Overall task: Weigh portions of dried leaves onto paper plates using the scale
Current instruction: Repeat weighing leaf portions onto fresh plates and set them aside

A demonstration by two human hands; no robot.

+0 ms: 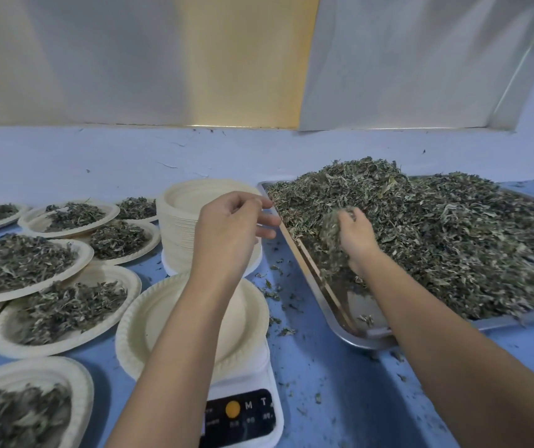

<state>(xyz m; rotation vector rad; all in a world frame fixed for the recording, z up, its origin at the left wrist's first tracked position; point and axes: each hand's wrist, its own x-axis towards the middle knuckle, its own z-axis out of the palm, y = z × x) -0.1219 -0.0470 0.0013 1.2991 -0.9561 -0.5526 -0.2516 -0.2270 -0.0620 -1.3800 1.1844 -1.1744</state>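
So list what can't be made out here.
Scale reading: head view, left forearm covers the panel's left part.
Button labels: too small.
Leaves in the right hand: motion blur hides how much it grips.
Tray: right end cut off by the frame edge.
Bottom-left plate: cut by the frame corner.

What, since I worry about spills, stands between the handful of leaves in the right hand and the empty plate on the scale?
The right hand grips leaves inside the tray, so its raised rim must be cleared first. The left forearm also stretches across the empty plate on the scale.
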